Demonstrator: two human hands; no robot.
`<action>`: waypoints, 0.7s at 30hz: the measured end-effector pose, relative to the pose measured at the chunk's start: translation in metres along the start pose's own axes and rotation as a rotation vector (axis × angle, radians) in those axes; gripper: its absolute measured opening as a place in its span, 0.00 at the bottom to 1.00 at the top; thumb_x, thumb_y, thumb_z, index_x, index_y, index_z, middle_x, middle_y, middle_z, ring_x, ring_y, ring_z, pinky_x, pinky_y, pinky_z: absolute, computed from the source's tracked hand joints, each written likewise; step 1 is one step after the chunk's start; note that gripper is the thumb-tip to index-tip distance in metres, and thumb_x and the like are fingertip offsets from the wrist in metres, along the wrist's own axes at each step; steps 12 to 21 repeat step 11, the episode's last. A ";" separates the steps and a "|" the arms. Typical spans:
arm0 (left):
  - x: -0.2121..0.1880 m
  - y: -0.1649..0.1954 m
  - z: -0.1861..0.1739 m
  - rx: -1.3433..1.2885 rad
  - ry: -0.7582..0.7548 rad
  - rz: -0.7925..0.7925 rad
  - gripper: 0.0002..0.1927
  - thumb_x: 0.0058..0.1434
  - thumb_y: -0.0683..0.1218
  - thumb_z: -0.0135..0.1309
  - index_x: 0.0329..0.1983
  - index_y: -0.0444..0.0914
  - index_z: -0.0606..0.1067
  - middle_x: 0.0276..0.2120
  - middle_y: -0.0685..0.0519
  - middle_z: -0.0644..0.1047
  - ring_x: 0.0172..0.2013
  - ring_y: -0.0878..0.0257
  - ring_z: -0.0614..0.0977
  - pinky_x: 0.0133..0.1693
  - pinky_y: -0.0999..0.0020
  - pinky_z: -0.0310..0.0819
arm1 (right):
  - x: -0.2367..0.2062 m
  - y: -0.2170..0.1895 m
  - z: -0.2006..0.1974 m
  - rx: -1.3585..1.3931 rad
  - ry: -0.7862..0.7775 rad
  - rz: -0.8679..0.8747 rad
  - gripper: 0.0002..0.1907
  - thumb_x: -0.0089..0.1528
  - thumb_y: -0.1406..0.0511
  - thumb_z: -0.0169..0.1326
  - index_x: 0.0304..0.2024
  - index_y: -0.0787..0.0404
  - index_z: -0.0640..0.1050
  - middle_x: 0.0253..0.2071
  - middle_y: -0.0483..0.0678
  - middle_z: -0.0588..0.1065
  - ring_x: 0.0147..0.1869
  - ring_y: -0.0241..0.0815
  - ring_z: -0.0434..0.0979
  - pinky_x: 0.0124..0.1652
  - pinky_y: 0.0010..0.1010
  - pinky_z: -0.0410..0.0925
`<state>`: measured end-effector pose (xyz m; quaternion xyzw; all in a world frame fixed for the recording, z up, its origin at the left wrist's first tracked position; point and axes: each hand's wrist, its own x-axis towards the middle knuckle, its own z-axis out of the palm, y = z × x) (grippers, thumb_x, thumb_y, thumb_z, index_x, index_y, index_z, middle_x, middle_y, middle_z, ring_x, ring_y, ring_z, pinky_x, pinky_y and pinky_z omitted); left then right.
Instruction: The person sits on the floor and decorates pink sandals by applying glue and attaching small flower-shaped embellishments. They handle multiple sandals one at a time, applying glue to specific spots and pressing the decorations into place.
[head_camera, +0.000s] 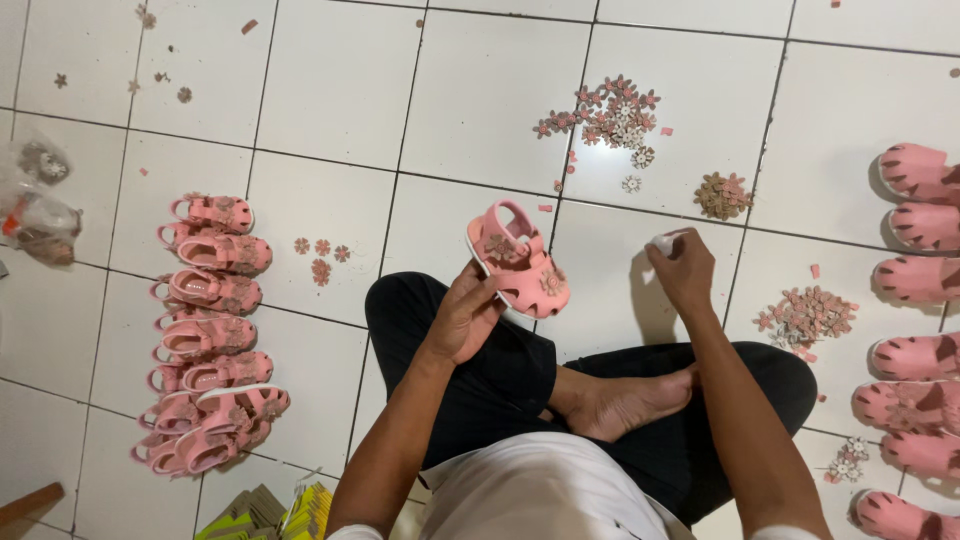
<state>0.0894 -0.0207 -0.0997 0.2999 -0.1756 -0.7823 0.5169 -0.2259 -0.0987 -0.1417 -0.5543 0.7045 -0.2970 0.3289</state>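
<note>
White tiled floor (330, 90) strewn with flower trims (612, 115); pink sandals (205, 340) stacked left.

Seated cross-legged, seen from above; both forearms bare and reaching forward over the knees.

Left hand (465, 315): arm runs up from lower centre, elbow bent, wrist cocked slightly back. Palm turned up and inward, fingers curled closed in a grip from below, thumb on the near side.

Right hand (685, 270): arm stretched straighter, slanting from lower right up toward the middle. Wrist bent down, back of hand facing the camera. Fingertips bunched together in a pinch, pointing down and away; what they pinch is small and partly hidden.

Hands are well apart, left one raised higher off the floor.
</note>
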 end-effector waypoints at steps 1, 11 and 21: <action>0.002 0.001 0.004 0.014 0.006 0.019 0.32 0.69 0.44 0.56 0.72 0.33 0.59 0.63 0.49 0.70 0.62 0.60 0.72 0.65 0.60 0.66 | -0.008 0.000 -0.005 0.045 0.004 -0.044 0.17 0.62 0.64 0.66 0.46 0.68 0.77 0.36 0.52 0.79 0.38 0.40 0.78 0.39 0.30 0.72; 0.001 -0.002 0.042 0.019 0.001 0.118 0.39 0.63 0.39 0.63 0.73 0.36 0.56 0.62 0.48 0.69 0.62 0.59 0.74 0.60 0.64 0.74 | -0.133 -0.103 -0.101 0.238 0.003 -0.248 0.14 0.68 0.71 0.55 0.54 0.74 0.77 0.47 0.58 0.78 0.46 0.42 0.81 0.43 0.29 0.75; 0.001 -0.002 0.042 0.019 0.001 0.118 0.39 0.63 0.39 0.63 0.73 0.36 0.56 0.62 0.48 0.69 0.62 0.59 0.74 0.60 0.64 0.74 | -0.133 -0.103 -0.101 0.238 0.003 -0.248 0.14 0.68 0.71 0.55 0.54 0.74 0.77 0.47 0.58 0.78 0.46 0.42 0.81 0.43 0.29 0.75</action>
